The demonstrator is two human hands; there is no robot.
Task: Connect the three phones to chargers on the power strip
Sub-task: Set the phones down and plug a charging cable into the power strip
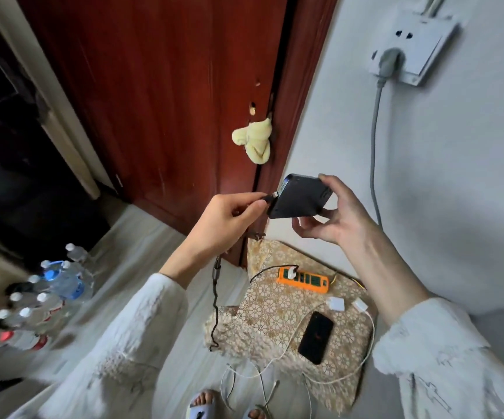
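Note:
My right hand (332,219) holds a dark phone (299,198) up in front of the door, back side toward me. My left hand (226,222) pinches the plug of a black cable (214,300) at the phone's end port. The cable hangs down past my left wrist. Below, an orange power strip (303,279) lies on a patterned mat (274,313), with a white charger (290,272) plugged in at its left end. A second black phone (316,337) lies face up on the mat. Two white chargers (337,303) with white cables (274,361) lie loose beside it.
A red-brown door (153,86) with a yellow cloth (253,140) stands ahead. A wall socket (411,49) holds a grey plug with its cord running down the wall. Several water bottles (48,297) stand at the left on the floor. My slippered feet (226,406) are at the bottom.

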